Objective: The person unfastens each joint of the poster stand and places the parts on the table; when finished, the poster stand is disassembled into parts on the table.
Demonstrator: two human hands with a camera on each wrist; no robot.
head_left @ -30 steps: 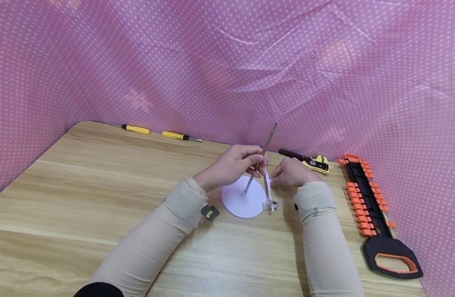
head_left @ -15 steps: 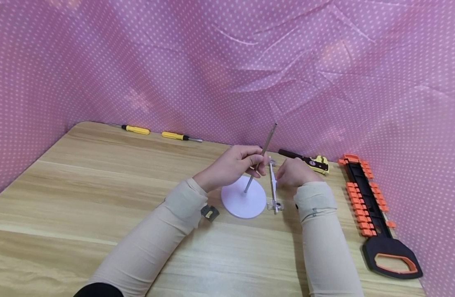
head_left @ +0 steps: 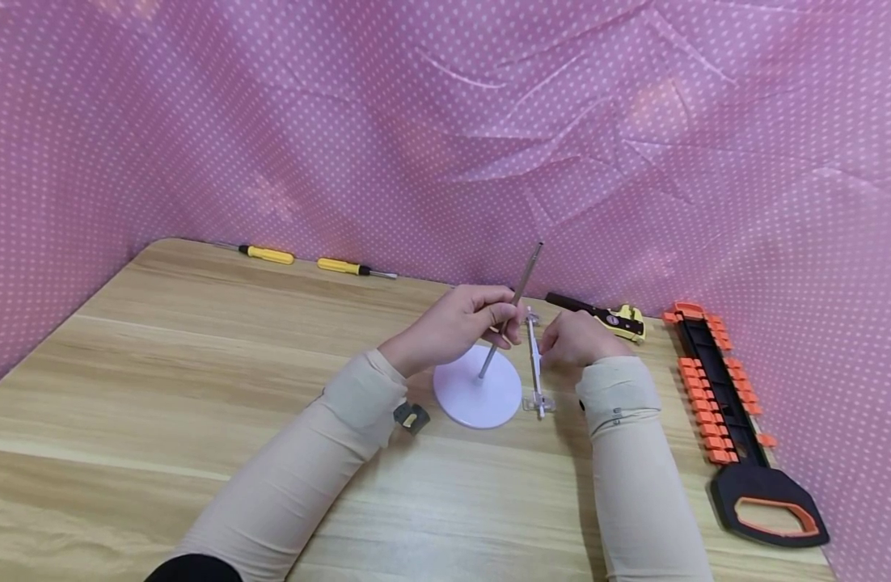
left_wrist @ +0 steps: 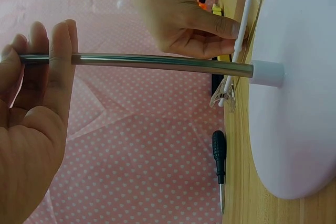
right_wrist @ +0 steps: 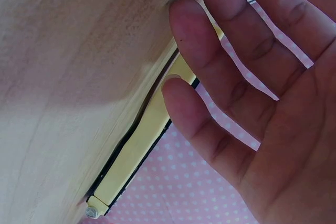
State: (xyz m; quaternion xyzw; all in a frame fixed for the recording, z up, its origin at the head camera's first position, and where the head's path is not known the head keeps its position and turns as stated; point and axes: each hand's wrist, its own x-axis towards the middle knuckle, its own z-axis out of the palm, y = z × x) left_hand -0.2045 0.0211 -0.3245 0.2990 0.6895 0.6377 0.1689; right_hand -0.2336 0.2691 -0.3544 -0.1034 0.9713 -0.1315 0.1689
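Observation:
My left hand (head_left: 475, 323) holds a slim metal rod (head_left: 529, 271) between thumb and fingers. The rod rises from a round white base (head_left: 482, 408) on the wooden table. To the right of that base is a thin white bar with clear clips at its ends, a clip hanger (head_left: 535, 372). My right hand (head_left: 578, 338) pinches the middle of the hanger, as the left wrist view shows with the right thumb (left_wrist: 228, 26) against it. In the right wrist view the curled fingers (right_wrist: 194, 30) show, while the hanger is mostly hidden.
Two yellow screwdrivers (head_left: 269, 255) lie along the back edge, and a black-handled screwdriver (left_wrist: 219, 153) shows behind the base. A yellow-and-black hand tool (head_left: 620, 322) lies beyond my right hand. An orange-and-black rack (head_left: 722, 388) stretches along the right. A small grey metal piece (head_left: 412, 418) sits by my left sleeve.
The clip hanger has shifted a little right, away from the rod, along with my right hand, and has held still since half a second ago. My left hand stays on the rod.

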